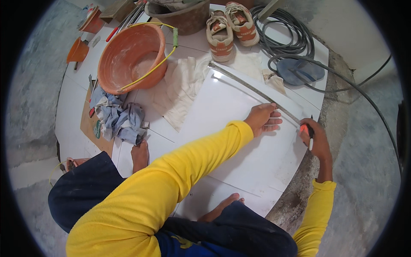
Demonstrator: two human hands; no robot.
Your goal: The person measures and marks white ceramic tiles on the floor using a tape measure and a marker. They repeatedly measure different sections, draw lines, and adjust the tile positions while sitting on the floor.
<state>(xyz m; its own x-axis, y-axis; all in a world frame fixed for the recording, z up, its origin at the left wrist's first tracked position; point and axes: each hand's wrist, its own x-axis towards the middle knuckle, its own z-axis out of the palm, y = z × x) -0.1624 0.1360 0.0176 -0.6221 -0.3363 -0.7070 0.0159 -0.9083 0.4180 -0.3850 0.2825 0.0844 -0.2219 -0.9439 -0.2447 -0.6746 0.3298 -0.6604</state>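
Note:
A large glossy white tile [214,111] lies before me on a white tiled floor, with a metal tape measure blade [245,83] stretched diagonally across it. My left hand [263,119] rests on the tile by the blade, thumb at the tape, fingers apart. At the tile's right edge, my right hand [317,139] grips the red-and-black tape case [305,129] together with a slim black-and-white pen or marker [311,142]. A crumpled cream cloth [175,90] lies along the tile's upper left.
Around me are an orange bucket [115,60], grey tub [186,21], sneakers [220,45], coiled hose [287,36], blue-grey sandal [299,70], crumpled rags [124,122] on a brown board [90,139], and small orange containers [77,51]. My bare feet [140,156] are on the floor.

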